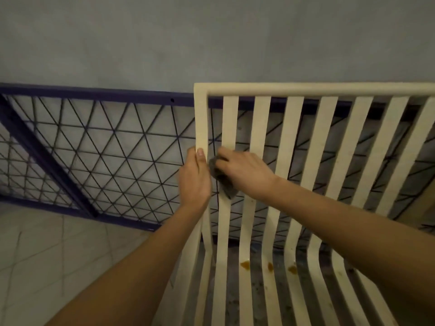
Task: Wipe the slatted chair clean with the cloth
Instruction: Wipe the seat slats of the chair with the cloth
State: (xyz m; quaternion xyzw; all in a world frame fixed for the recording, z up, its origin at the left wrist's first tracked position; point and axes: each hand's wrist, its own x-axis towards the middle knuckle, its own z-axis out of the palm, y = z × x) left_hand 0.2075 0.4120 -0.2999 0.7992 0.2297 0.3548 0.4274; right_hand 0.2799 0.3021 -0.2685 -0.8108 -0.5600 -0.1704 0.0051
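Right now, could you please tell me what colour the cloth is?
The cloth is dark grey; it shows best in the head view.

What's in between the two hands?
A dark cloth, held by the right hand against a chair slat, right beside the left hand gripping the chair's side rail. The head camera shows it.

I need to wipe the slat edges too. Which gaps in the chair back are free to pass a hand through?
Free: the gaps between the slats to the right of the right hand, up to the top rail. Crowded: the chair's left edge, where the left hand grips the side post and the right hand presses the cloth on the first slat.
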